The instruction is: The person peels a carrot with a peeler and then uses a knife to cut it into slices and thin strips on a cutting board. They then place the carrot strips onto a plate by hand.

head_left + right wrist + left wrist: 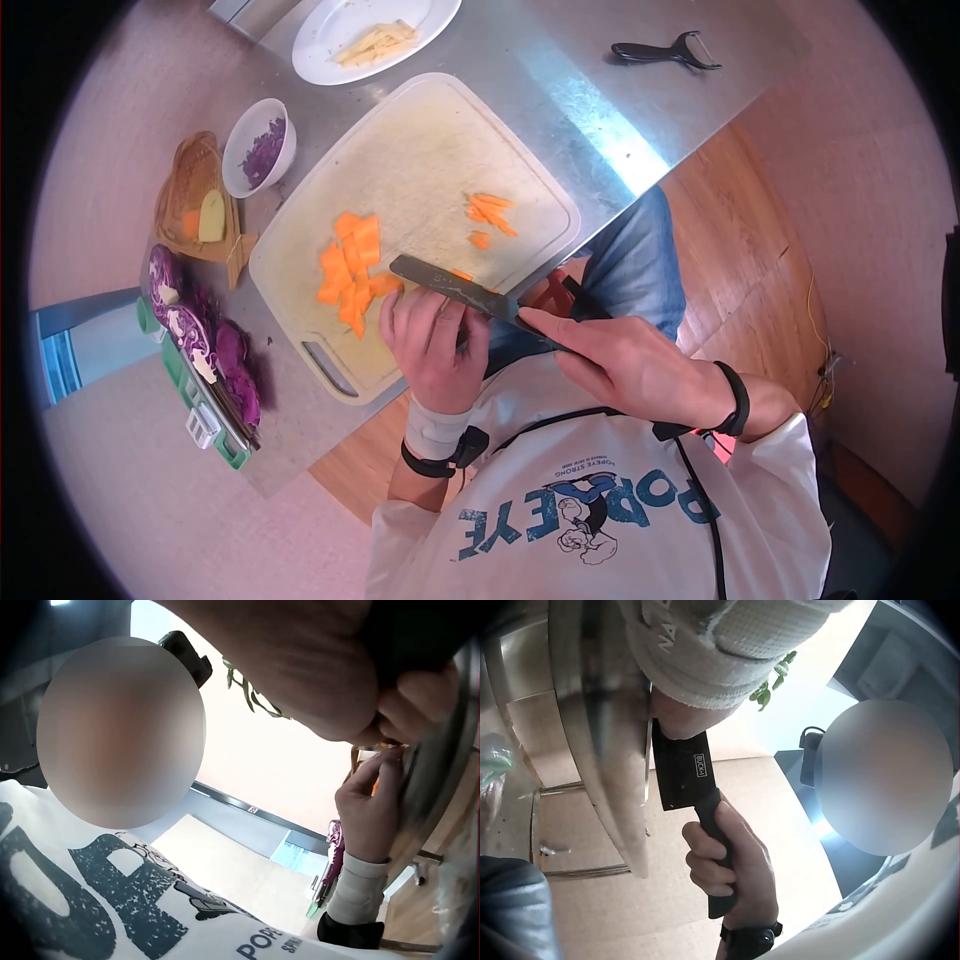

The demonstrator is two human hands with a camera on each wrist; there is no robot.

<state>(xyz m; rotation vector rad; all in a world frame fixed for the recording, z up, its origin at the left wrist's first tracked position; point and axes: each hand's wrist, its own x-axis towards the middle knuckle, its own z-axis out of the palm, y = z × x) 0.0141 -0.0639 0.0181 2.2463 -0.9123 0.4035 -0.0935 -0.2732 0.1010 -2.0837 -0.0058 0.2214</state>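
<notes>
My right hand grips the black handle of a broad dark kitchen knife; the left wrist view shows its fingers curled around the handle. The blade lies over the near side of the white cutting board. Right beside the blade, my left hand has bent fingers holding down a carrot piece, mostly hidden beneath them. A bit of orange carrot shows just past the blade. Flat carrot slices lie left of the knife, and thin carrot strips lie to its right.
Beyond the board are a white plate with pale strips, a bowl of shredded purple cabbage and a peeler. At left stand a wicker basket, cut purple cabbage and a green-edged tool. The table edge runs close to my body.
</notes>
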